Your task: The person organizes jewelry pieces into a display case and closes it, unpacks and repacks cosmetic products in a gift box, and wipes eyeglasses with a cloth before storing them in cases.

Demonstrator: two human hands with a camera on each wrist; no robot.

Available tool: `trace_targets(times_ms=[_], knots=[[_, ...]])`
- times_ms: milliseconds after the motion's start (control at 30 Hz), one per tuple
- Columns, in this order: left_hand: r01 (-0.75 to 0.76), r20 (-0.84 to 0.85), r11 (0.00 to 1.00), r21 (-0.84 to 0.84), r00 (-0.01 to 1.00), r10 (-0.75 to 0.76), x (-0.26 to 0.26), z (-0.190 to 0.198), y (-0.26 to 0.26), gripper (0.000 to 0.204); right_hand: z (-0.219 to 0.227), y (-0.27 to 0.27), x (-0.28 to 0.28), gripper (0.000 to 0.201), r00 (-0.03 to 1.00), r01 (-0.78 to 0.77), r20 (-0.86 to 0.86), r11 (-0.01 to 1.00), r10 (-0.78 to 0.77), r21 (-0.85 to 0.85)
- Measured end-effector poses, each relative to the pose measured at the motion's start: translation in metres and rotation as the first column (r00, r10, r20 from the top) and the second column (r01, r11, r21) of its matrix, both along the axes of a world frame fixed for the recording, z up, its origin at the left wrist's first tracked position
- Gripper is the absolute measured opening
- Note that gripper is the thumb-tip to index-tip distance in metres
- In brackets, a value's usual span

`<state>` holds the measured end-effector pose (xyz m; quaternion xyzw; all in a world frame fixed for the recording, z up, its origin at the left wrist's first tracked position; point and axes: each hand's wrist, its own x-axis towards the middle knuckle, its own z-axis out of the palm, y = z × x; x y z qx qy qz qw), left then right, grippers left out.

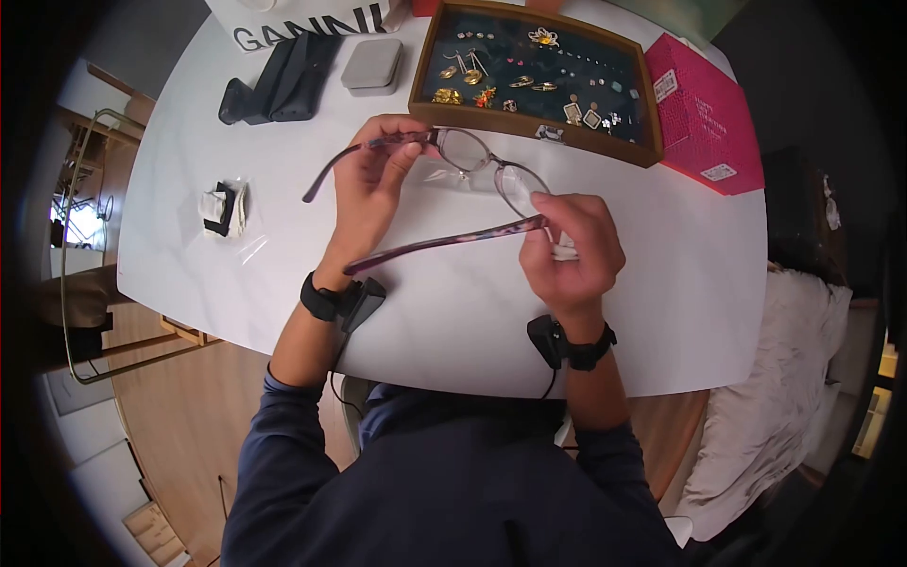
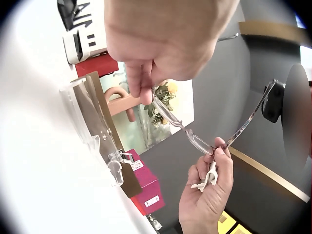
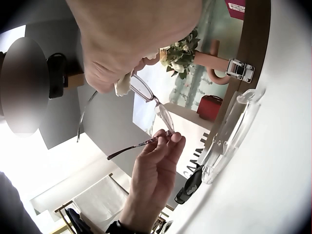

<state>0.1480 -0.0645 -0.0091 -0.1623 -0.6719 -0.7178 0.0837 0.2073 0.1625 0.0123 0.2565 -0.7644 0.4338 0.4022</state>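
A pair of glasses (image 1: 493,161) with patterned temples is held above the table, temples unfolded toward the body. My left hand (image 1: 370,180) pinches the frame at the hinge beside one lens. At the other hinge my right hand (image 1: 576,250) grips the frame, with a pale cloth (image 2: 209,178) bunched in its fingers; that cloth also shows under the hand in the right wrist view (image 3: 123,85). A clear plastic piece (image 3: 229,131) lies on the table beneath the glasses.
Behind the hands stands a wooden jewellery case (image 1: 539,134), with a pink box (image 1: 709,118) to its right. A grey tin (image 1: 371,66), a black case (image 1: 300,80), a white bag (image 1: 312,21) and small packets (image 1: 225,208) are at the left.
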Motion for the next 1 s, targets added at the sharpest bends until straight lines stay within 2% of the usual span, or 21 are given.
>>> trace_targets(times_ms=[133, 267, 333, 367, 400, 433, 467, 500, 600, 733, 800, 900, 1000], knots=[[-0.020, 0.021, 0.999, -0.046, 1.000, 0.021, -0.002, -0.002, -0.002, 0.020, 0.000, -0.005, 0.002, 0.035, 1.000, -0.019, -0.005, 1.000, 0.019, 0.010], [0.007, -0.049, 1.000, 0.025, 0.999, -0.006, -0.006, -0.005, -0.002, 0.021, -0.002, -0.005, -0.004, 0.029, 1.000, 0.007, -0.010, 0.999, -0.007, -0.037], [0.028, -0.082, 0.999, 0.043, 0.996, -0.024, -0.006, -0.004, -0.004, 0.021, -0.006, -0.007, -0.008, 0.020, 0.968, 0.139, 0.243, 0.932, -0.056, -0.336], [0.084, -0.007, 0.994, 0.069, 0.996, -0.084, -0.006, -0.003, -0.007, 0.020, -0.004, -0.006, -0.005, 0.016, 0.882, 0.194, 0.466, 0.849, 0.067, -0.491], [0.137, 0.067, 0.986, 0.099, 0.987, -0.143, -0.006, -0.001, -0.008, 0.020, -0.007, -0.003, -0.007, 0.016, 0.883, 0.193, 0.464, 0.849, 0.069, -0.492], [0.135, 0.066, 0.986, 0.096, 0.988, -0.142, -0.005, 0.000, -0.008, 0.020, -0.013, 0.003, -0.010, 0.016, 0.849, 0.170, 0.508, 0.831, 0.149, -0.529], [0.159, 0.125, 0.968, 0.193, 0.975, -0.185, -0.004, 0.001, -0.007, 0.021, -0.016, 0.006, -0.013, 0.016, 0.807, 0.151, 0.545, 0.811, 0.229, -0.566], [0.175, 0.180, 0.941, 0.290, 0.956, -0.233, -0.003, 0.001, -0.006, 0.023, -0.017, 0.006, -0.014, 0.016, 0.806, 0.150, 0.544, 0.810, 0.231, -0.567], [0.188, 0.222, 0.935, 0.302, 0.939, -0.261, -0.007, -0.006, -0.010, 0.027, -0.017, 0.004, -0.014, 0.015, 0.805, 0.133, 0.546, 0.827, 0.231, -0.546], [0.181, 0.238, 0.939, 0.292, 0.937, -0.255, -0.006, -0.001, -0.008, 0.030, -0.015, 0.003, -0.014, 0.015, 0.781, 0.194, 0.594, 0.829, 0.194, -0.525], [0.236, 0.237, 0.911, 0.339, 0.915, -0.326, -0.005, 0.002, -0.008, 0.031, -0.016, 0.004, -0.014, 0.015, 0.769, 0.212, 0.610, 0.823, 0.192, -0.526], [0.261, 0.239, 0.907, 0.329, 0.907, -0.347, -0.005, 0.002, -0.011, 0.031, -0.017, 0.005, -0.015, 0.015, 0.774, 0.212, 0.606, 0.827, 0.182, -0.520], [0.233, 0.267, 0.915, 0.329, 0.907, -0.327, -0.006, 0.002, -0.013, 0.026, -0.014, 0.008, -0.016, 0.016, 0.769, 0.217, 0.615, 0.833, 0.176, -0.510]])
